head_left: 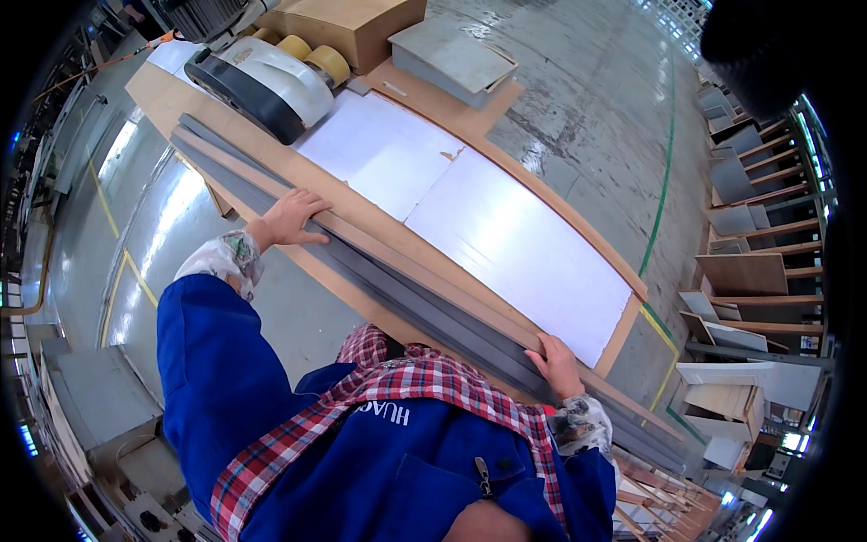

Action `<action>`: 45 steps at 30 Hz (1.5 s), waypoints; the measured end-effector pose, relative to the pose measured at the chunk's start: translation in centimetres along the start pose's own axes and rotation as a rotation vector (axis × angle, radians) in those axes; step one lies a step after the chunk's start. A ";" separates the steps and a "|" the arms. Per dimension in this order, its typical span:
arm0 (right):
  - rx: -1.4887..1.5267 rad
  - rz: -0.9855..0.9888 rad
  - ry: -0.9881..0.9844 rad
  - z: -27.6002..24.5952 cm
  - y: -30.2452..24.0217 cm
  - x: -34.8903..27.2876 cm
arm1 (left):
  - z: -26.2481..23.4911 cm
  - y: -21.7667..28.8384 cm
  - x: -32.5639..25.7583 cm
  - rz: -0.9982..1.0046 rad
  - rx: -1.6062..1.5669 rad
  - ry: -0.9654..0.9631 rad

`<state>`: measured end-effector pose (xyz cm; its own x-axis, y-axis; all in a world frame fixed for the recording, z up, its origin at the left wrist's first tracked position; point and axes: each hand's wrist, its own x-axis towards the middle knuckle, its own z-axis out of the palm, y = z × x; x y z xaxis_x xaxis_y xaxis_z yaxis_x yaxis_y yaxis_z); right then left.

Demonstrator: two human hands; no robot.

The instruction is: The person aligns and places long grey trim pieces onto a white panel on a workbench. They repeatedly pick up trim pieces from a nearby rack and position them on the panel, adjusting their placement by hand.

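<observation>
A long, narrow tan strip [411,259] lies diagonally in front of me, along a bundle of long grey strips [397,294]. Toward its far-left part, my left hand [293,218] grips the tan strip from above, fingers over its far edge and thumb on the near side. My right hand [557,366] holds the same strip closer to its right end, thumb and fingers around its edge. The undersides of both hands are hidden. Just beyond the strips, white sheets [515,244] cover part of a long tan board [357,210].
A white and black machine with yellow rollers [271,81] stands on the board's far-left part. Behind it are a brown box [348,27] and a grey-white flat box [452,59]. Racks with panels [759,208] line the right side. Grey floor [587,117] shows beyond the board.
</observation>
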<state>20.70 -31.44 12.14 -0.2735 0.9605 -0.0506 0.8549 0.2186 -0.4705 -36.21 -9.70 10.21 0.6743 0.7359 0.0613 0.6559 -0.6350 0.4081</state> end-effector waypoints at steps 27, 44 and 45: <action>-0.227 0.722 -0.210 -15.2 35.3 -24.6 | 16.8 26.5 20.6 0.163 0.202 -0.187; -0.166 0.875 -0.192 -16.1 37.9 -16.4 | 16.0 21.4 34.0 -0.194 0.105 0.140; -0.065 0.887 -0.105 -15.0 40.0 -16.7 | 15.9 20.0 34.4 -0.170 0.152 0.170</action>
<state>66.03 -36.13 7.36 0.4640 0.7608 -0.4537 0.7934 -0.5847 -0.1691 5.48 -0.83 5.96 0.4922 0.8555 0.1607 0.8068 -0.5176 0.2850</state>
